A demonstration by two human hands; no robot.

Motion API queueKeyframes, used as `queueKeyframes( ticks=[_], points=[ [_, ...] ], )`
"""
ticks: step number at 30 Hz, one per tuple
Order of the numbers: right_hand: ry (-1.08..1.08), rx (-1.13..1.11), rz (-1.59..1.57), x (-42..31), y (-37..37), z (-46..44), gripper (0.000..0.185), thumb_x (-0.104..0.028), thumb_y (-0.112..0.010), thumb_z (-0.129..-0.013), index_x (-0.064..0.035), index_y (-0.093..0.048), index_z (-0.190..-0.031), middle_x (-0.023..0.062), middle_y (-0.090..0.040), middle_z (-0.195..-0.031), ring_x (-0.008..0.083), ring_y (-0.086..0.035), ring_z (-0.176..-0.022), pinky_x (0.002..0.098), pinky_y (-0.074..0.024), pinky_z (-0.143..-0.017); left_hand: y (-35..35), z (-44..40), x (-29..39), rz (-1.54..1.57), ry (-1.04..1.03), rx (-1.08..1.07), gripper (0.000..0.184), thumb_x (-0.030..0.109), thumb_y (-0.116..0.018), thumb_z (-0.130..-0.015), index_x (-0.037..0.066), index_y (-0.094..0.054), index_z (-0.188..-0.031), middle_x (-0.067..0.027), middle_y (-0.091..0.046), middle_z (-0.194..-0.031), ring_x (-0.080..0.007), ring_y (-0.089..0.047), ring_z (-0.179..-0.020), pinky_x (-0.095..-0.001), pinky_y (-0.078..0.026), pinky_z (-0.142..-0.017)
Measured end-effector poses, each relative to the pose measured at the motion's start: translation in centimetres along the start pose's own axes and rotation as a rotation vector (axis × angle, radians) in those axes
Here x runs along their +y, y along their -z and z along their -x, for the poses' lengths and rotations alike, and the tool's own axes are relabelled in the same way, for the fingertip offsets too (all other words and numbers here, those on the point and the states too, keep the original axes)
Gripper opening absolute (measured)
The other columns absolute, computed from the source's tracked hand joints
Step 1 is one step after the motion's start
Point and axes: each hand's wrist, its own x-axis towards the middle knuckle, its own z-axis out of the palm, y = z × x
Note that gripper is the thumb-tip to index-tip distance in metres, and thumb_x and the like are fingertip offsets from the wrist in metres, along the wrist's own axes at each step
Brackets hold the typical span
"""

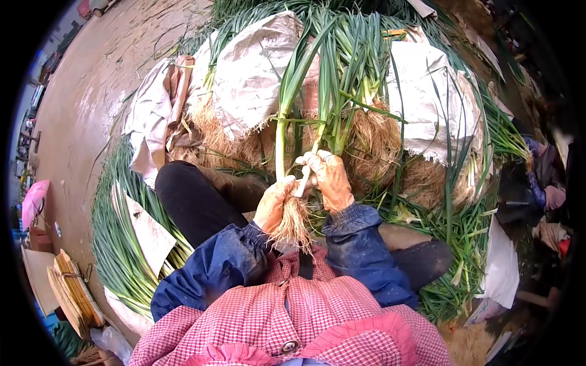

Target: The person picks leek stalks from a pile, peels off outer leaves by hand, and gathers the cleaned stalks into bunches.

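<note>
In front of my lap, my left hand [273, 204] is closed around the pale lower ends of green onions, just above a hanging tuft of tan roots [293, 222]. One green onion stalk [281, 146] rises straight up out of it. My right hand [329, 178] is closed beside it, fingers pinching the white shank of another green onion [315, 145]. Long green leaves from both stalks lean away over the pile. What the right fingertips do behind the shank is partly hidden. Both hands look wet and soiled.
Ahead lies a heap of green onions [360, 49] with roots facing me, partly under white woven sacks [259, 67]. More green onions [125, 238] lie at left, loose leaves [455, 262] at right. Another person's sleeve [537, 183] shows at far right, a pink umbrella [35, 204] at far left.
</note>
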Motion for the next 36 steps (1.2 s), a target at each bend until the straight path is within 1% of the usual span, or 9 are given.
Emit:
queueKeyframes(
  ticks=[7,12,14,16,18,23,27,32,36],
  points=[
    [-0.201,-0.246,0.073,-0.4,0.4,0.8,0.034,-0.017,-0.049,-0.093,-0.0006,-0.050,-0.122,-0.0019,-0.058,-0.082,0.0027,-0.047,-0.061,0.0169,-0.0388,-0.052,-1.5,0.6,-0.5,0.279,0.218,0.037,0.039,0.042,-0.042,-0.094,0.005,-0.050,-0.107,-0.0099,-0.056,-0.078,-0.0105,-0.043,-0.051,-0.0271,-0.041,-0.048],
    [-0.004,-0.110,0.180,2.0,3.9,4.9,0.011,-0.005,-0.054,-0.087,-0.0012,-0.063,-0.092,-0.0023,-0.060,-0.076,0.0050,-0.051,-0.062,0.0184,-0.0410,-0.056,-1.7,0.6,0.0,0.095,0.334,0.124,0.043,0.050,-0.041,-0.091,0.009,-0.050,-0.101,-0.0095,-0.059,-0.082,-0.0079,-0.037,-0.046,-0.0218,-0.034,-0.043],
    [-0.321,0.069,0.318,2.2,8.5,6.7,0.011,-0.003,-0.053,-0.086,-0.0005,-0.063,-0.089,-0.0002,-0.060,-0.074,0.0074,-0.052,-0.061,0.0208,-0.0434,-0.057,-1.4,0.6,0.4,0.064,0.315,0.133,0.038,0.049,-0.040,-0.092,0.013,-0.048,-0.101,-0.0104,-0.062,-0.088,-0.0083,-0.038,-0.045,-0.0226,-0.034,-0.041],
    [-0.141,-0.083,1.097,1.8,10.1,7.8,0.015,-0.010,-0.054,-0.088,-0.0014,-0.062,-0.097,0.0022,-0.061,-0.079,0.0093,-0.053,-0.059,0.0230,-0.0447,-0.056,-0.5,0.0,-0.1,0.042,0.306,0.108,0.030,0.046,-0.044,-0.092,0.017,-0.042,-0.100,-0.0090,-0.062,-0.085,-0.0122,-0.047,-0.047,-0.0268,-0.041,-0.042],
    [-0.239,0.070,0.534,-0.1,5.9,6.8,0.018,-0.015,-0.052,-0.090,-0.0022,-0.060,-0.101,0.0027,-0.060,-0.083,0.0105,-0.054,-0.064,0.0245,-0.0450,-0.059,-1.5,-0.3,-1.5,-0.062,0.207,0.153,0.026,0.039,-0.048,-0.093,0.015,-0.044,-0.101,-0.0077,-0.061,-0.087,-0.0125,-0.051,-0.052,-0.0271,-0.044,-0.043],
    [0.231,-0.020,0.381,6.7,1.8,1.6,0.020,-0.015,-0.046,-0.092,0.0011,-0.055,-0.100,0.0060,-0.059,-0.085,0.0134,-0.055,-0.076,0.0242,-0.0441,-0.066,-1.1,-0.9,-3.4,-0.165,-0.134,0.113,0.021,0.024,-0.053,-0.091,0.003,-0.052,-0.094,-0.0022,-0.054,-0.083,-0.0120,-0.054,-0.073,-0.0265,-0.048,-0.068],
    [-0.209,0.174,-0.408,6.3,0.3,1.2,0.021,-0.019,-0.044,-0.095,0.0001,-0.053,-0.092,0.0037,-0.056,-0.078,0.0111,-0.052,-0.065,0.0231,-0.0448,-0.061,-2.2,1.2,-1.6,0.124,0.042,0.108,0.025,0.025,-0.055,-0.090,0.007,-0.046,-0.075,-0.0016,-0.048,-0.073,-0.0147,-0.052,-0.069,-0.0312,-0.050,-0.071],
    [0.249,-0.002,0.590,6.2,2.3,3.0,0.018,-0.014,-0.050,-0.091,0.0009,-0.055,-0.099,0.0119,-0.063,-0.084,0.0231,-0.061,-0.076,0.0323,-0.0480,-0.066,-2.0,1.7,-3.4,0.155,0.160,0.219,0.027,0.031,-0.056,-0.090,0.005,-0.054,-0.098,-0.0049,-0.059,-0.073,-0.0103,-0.052,-0.055,-0.0222,-0.046,-0.049],
    [0.231,0.766,1.026,5.3,8.1,1.4,0.027,-0.023,-0.060,-0.085,-0.0001,-0.058,-0.099,0.0172,-0.063,-0.085,0.0295,-0.060,-0.077,0.0361,-0.0474,-0.071,-1.5,0.6,-1.3,0.322,0.311,-0.229,0.024,0.017,-0.049,-0.092,0.006,-0.048,-0.113,-0.0070,-0.058,-0.078,-0.0108,-0.044,-0.051,-0.0234,-0.038,-0.047]
  ],
)
